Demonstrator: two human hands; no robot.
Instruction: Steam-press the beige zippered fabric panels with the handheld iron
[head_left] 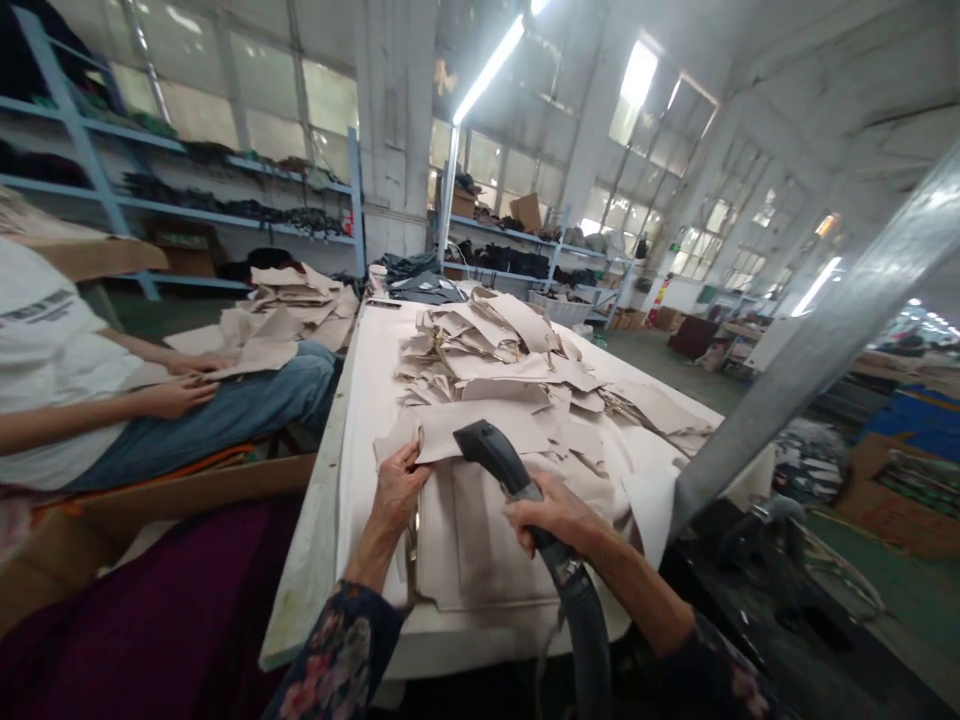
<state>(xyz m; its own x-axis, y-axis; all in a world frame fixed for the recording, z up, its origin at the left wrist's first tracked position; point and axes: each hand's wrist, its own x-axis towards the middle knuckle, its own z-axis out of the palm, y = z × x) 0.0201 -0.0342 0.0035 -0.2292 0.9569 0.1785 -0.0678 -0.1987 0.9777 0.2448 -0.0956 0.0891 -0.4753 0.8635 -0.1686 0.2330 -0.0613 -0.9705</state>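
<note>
A black vacuum hose with an angled nozzle [491, 450] is wrapped in the fingers of my right hand [555, 515]. Its tip hangs at a beige fabric piece [465, 425] lying crosswise in front of me; I cannot tell whether it touches. My left hand [401, 485] pinches the left end of that fabric piece between thumb and fingers. Below the nozzle, flat beige panels [480, 550] are stacked near the table's front edge. Beyond them rises a loose heap of beige fabric pieces [510, 330].
The white-covered table [360, 400] has a pale edge on the left. A metal post [810, 350] slants up at the right. To the left, a seated co-worker [67, 370] handles similar beige pieces. A cardboard box [150, 510] with dark purple cloth stands at lower left; blue shelves [247, 165] line the back.
</note>
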